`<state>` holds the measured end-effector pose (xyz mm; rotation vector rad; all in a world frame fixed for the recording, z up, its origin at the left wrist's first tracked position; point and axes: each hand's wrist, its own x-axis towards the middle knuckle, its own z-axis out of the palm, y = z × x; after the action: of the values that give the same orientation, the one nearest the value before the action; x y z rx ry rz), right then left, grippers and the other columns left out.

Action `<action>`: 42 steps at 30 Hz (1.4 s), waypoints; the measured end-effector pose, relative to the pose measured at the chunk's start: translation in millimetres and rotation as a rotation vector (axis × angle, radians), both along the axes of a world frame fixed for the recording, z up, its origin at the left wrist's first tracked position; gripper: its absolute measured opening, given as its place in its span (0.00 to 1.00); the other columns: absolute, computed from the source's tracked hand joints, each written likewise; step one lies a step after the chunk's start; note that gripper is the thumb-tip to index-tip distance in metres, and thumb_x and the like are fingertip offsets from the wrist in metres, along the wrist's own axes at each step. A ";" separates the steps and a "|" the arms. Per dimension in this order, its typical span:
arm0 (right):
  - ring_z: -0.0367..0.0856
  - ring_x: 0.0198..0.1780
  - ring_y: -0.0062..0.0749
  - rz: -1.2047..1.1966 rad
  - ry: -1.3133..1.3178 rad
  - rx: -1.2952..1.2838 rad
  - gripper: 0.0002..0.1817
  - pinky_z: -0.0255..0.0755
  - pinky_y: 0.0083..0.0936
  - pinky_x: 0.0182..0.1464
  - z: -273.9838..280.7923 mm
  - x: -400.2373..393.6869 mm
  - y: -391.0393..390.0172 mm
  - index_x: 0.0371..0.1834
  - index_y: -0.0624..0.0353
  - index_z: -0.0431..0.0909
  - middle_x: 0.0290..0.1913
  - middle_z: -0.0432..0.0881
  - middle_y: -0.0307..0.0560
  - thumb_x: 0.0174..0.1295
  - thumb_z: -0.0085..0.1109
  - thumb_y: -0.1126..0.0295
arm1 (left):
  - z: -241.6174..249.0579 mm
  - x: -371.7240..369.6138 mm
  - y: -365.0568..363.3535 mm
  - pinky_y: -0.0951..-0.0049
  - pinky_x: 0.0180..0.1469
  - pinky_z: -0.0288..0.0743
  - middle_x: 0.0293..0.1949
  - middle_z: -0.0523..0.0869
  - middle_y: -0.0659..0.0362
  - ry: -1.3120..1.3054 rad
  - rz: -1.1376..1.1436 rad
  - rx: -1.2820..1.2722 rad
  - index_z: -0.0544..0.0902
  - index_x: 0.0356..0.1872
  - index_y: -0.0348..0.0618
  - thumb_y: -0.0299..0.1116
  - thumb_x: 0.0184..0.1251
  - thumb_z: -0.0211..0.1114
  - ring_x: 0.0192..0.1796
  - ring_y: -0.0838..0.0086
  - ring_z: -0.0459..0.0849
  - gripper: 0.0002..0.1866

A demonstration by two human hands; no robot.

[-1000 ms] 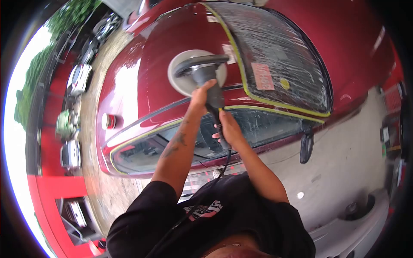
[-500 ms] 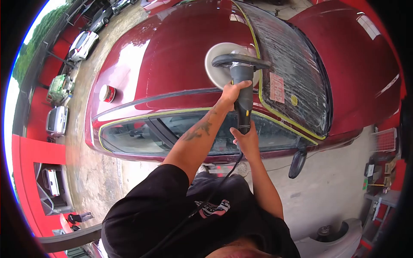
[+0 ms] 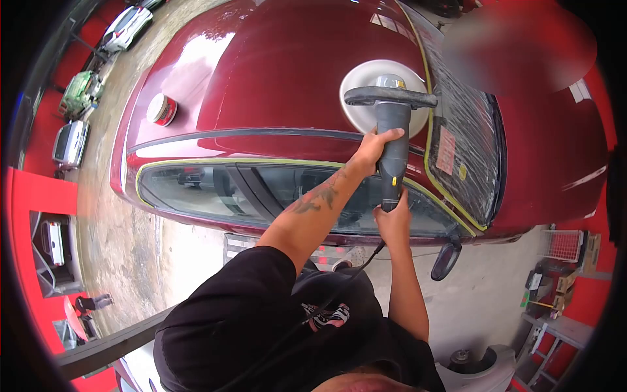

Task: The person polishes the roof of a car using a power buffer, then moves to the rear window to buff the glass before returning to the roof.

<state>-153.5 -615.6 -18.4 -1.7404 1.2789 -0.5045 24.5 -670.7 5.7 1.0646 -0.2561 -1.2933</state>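
Note:
A dark grey car polisher with a loop handle rests over the dark red car roof, close to the taped windscreen edge. Its wide white pad lies against the paint. My left hand is closed around the middle of the polisher's body, thumb across the top. Lower down, my right hand grips the rear end, where the black power cord leaves the tool and runs over my shirt.
A small red and white can stands on the car toward the left. Yellow-green masking tape borders the side windows and windscreen. The side mirror sticks out below. A metal ladder and a wire basket are at right.
My view has turned and shifted, so the car sits differently in the picture. Both hands keep hold of the polisher, which stays on the roof near the windscreen edge.

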 end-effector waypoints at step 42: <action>0.83 0.61 0.69 0.217 0.080 -0.181 0.50 0.78 0.49 0.62 77.1 128.1 77.7 0.85 0.44 0.56 0.59 0.84 0.72 0.61 0.75 0.60 | 8.9 148.2 88.5 0.60 0.31 0.85 0.34 0.84 0.52 0.151 0.260 -0.156 0.77 0.52 0.33 0.40 0.64 0.76 0.28 0.62 0.86 0.25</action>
<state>-25.4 -538.0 58.6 -2.0415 1.1090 -0.4391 172.7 -582.3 14.6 0.8335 -0.0982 -1.0944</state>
